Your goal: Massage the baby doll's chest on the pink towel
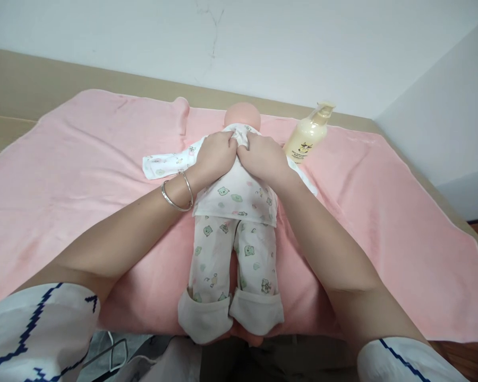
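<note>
A baby doll [242, 112] lies on its back, dressed in a white printed baby shirt [239, 196] and matching baby pants [213, 254] with turned-up cuffs. My left hand [217, 156] is closed on the shirt's front just under the neckline. Close beside it, my right hand [265, 159] pinches the same shirt front, thumbs nearly meeting at the middle. The doll's face is mostly out of sight beyond the collar. One sleeve stretches out to the left; the other shows partly beneath my right wrist.
A pink blanket [115, 127] covers the table, its near edge hanging by my lap. A pale yellow pump bottle [306, 139] leans to the right of the doll's head. A white wall [143, 37] rises behind the table, and a cable [117, 353] shows below the front edge.
</note>
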A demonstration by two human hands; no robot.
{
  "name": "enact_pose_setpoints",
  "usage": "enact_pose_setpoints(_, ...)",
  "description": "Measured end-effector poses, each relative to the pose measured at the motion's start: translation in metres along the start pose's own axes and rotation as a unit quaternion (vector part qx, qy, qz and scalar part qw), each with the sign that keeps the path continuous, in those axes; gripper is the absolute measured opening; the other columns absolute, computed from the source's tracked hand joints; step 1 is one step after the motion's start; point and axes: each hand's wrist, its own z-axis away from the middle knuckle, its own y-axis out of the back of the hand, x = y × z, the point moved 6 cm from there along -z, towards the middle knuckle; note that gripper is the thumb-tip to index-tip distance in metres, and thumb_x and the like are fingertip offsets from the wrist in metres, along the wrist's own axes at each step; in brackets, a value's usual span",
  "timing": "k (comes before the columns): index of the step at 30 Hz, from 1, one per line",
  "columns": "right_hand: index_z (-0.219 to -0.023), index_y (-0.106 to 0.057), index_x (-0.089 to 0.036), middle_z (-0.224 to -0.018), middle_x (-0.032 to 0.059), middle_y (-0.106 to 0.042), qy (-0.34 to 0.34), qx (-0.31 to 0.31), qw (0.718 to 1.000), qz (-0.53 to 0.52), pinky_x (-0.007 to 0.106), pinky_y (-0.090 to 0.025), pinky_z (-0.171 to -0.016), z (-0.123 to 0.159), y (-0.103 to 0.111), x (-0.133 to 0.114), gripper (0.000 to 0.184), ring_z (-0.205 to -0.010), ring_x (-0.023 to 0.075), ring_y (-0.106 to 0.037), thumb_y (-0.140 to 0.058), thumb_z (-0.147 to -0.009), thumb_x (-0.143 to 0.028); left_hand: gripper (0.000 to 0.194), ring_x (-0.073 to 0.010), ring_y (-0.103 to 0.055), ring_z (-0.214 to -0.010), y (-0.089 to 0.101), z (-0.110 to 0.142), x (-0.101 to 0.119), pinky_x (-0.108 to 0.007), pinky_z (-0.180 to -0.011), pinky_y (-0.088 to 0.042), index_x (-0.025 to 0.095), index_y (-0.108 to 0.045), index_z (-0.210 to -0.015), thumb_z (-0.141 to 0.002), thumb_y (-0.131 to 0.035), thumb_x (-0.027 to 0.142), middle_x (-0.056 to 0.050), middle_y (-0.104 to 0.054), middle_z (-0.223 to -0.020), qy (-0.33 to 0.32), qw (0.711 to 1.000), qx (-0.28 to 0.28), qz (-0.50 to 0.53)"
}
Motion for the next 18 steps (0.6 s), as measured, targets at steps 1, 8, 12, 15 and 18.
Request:
enact_pose_setpoints(1, -0.127, -0.069, -0.012, -0.131, 0.0228, -0.075, 0.003, 0.007, 1.000, -0.001, 0.054, -0.057, -0.104, -0.0020, -0.0011, 0.0008, 0.045, -0.119, 0.0398, -0.072, -0.038, -0.104, -0.034, 0.039, -0.0286, -0.071, -0.102, -0.0008, 0.0004, -0.0003, -0.040, -0.095, -0.054, 0.015, -0.074, -0.100, -0.102, -0.036, 0.021, -0.016, -0.079, -0.111, -0.001, 1.000, 0.004, -0.002)
enact_pose_setpoints(8, -0.140, -0.064, -0.005, -0.141, 0.0253, -0.071, 0.001, 0.041, 0.999, -0.008, 0.058, -0.051, -0.114, -0.0084, -0.0088, 0.0045, 0.055, -0.129, 0.0403, -0.067, -0.031, -0.104, -0.031, 0.037, -0.0279, -0.070, -0.101, -0.0026, 0.0006, -0.0020, -0.040, -0.097, -0.054, 0.017, -0.072, -0.093, -0.101, -0.036, 0.020, -0.014, -0.078, -0.105, -0.009, 1.000, 0.028, 0.002)
enact_pose_setpoints(12, -0.140, -0.064, -0.007, -0.142, 0.0237, -0.070, 0.005, 0.050, 0.999, -0.017, 0.058, -0.050, -0.117, -0.0073, -0.0099, 0.0033, 0.054, -0.131, 0.0392, -0.066, -0.029, -0.104, -0.030, 0.035, -0.0277, -0.070, -0.099, -0.0026, 0.0001, -0.0029, -0.041, -0.098, -0.054, 0.019, -0.071, -0.091, -0.101, -0.037, 0.021, -0.013, -0.078, -0.102, -0.006, 0.999, 0.032, 0.010)
enact_pose_setpoints(15, -0.142, -0.062, -0.005, -0.145, 0.0245, -0.069, 0.005, 0.050, 0.999, -0.010, 0.058, -0.048, -0.119, -0.0075, -0.0101, 0.0027, 0.056, -0.134, 0.0397, -0.065, -0.029, -0.104, -0.030, 0.035, -0.0284, -0.070, -0.101, -0.0035, -0.0002, -0.0035, -0.042, -0.099, -0.054, 0.019, -0.071, -0.092, -0.101, -0.037, 0.022, -0.014, -0.077, -0.104, -0.007, 1.000, 0.027, 0.009)
enact_pose_setpoints(18, -0.143, -0.061, -0.003, -0.147, 0.0254, -0.067, 0.006, 0.048, 0.999, -0.002, 0.059, -0.046, -0.122, -0.0078, -0.0103, 0.0016, 0.057, -0.138, 0.0401, -0.063, -0.029, -0.105, -0.029, 0.036, -0.0289, -0.070, -0.101, -0.0047, -0.0006, -0.0035, -0.043, -0.100, -0.054, 0.019, -0.071, -0.092, -0.100, -0.036, 0.021, -0.014, -0.077, -0.103, -0.016, 0.999, 0.028, 0.009)
